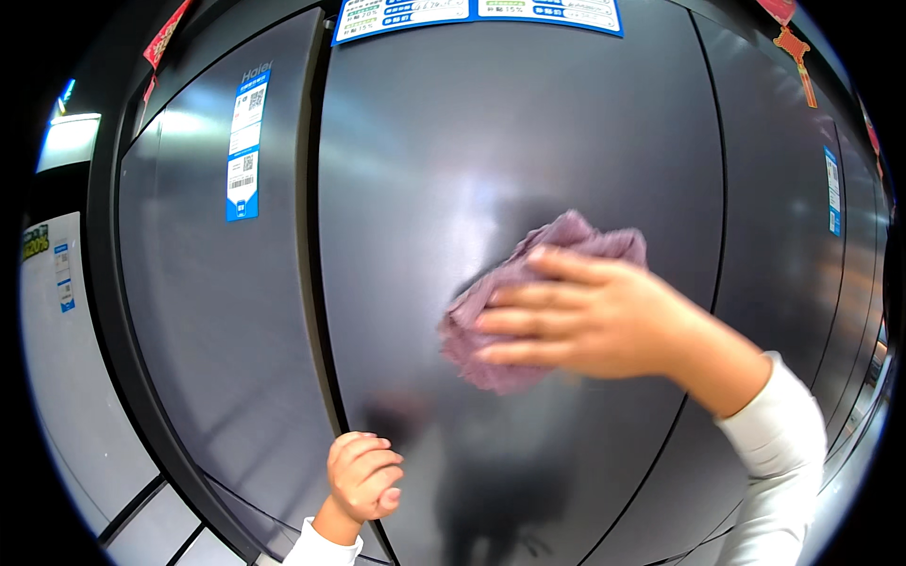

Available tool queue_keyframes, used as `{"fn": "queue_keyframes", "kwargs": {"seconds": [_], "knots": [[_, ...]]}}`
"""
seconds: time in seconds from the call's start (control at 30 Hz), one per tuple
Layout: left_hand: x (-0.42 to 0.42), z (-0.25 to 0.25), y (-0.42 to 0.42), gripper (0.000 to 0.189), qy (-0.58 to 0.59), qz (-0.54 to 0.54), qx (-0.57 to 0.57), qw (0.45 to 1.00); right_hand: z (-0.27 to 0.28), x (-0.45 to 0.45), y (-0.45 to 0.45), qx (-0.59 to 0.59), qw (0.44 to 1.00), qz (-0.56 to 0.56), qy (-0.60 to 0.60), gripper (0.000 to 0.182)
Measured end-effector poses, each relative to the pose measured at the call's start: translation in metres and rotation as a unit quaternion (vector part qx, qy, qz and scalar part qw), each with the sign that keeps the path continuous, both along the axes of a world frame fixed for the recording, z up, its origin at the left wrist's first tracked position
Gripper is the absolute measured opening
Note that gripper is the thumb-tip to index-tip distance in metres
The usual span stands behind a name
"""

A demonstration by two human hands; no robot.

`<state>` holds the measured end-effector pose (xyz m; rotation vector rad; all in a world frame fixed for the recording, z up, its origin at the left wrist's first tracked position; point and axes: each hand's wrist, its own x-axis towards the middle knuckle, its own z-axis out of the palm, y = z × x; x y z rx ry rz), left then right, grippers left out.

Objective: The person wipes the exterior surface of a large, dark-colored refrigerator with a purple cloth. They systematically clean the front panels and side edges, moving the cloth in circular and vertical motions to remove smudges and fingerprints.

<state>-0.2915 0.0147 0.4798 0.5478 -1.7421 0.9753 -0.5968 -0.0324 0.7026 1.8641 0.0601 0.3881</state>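
Note:
A crumpled purple cloth (488, 354) lies against the dark grey refrigerator door (524, 127) at the centre. My right hand (580, 315) presses the cloth to the door with its fingers spread over it, pointing left; the hand is slightly blurred. Lower left, my left hand (364, 474) has its fingers curled at the edge of the door, beside the dark vertical gap (318, 283). Whether these fingers grip the door edge cannot be told. A dim reflection shows in the lower part of the door.
Another grey refrigerator door (205, 283), with a blue and white label (246, 148), stands left of the gap. A printed sign (478, 15) is at the top. More grey panels (775, 212) and a red hanging ornament (793, 49) are at right, a white appliance (85, 368) far left.

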Motion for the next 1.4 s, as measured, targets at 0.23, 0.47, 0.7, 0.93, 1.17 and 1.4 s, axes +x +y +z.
{"fn": "queue_keyframes", "kwargs": {"seconds": [0.23,0.47,0.7,0.93,1.17,1.4], "knots": [[-0.001,0.025,-0.009,0.025,-0.173,-0.043,-0.042,0.983,0.098,0.014,0.000,-0.137,0.962,0.004,-0.236,0.048],[0.007,0.021,-0.021,0.031,-0.151,-0.085,-0.069,0.982,0.092,0.100,-0.010,-0.121,0.900,0.072,-0.413,0.050],[0.015,-0.008,-0.035,0.026,-0.146,-0.182,0.044,0.972,-0.037,0.172,-0.013,-0.048,0.986,-0.010,-0.159,0.050],[0.035,-0.021,-0.020,0.024,-0.127,-0.213,0.065,0.966,-0.020,0.115,-0.007,-0.041,0.992,-0.007,-0.117,0.045],[0.039,-0.020,-0.017,0.020,-0.087,-0.220,0.100,0.966,0.097,0.136,0.000,-0.098,0.909,0.022,-0.404,0.047],[0.070,-0.035,0.001,0.044,0.077,-0.113,0.023,0.990,-0.067,0.179,-0.011,-0.053,0.962,-0.002,-0.269,0.051]]}}
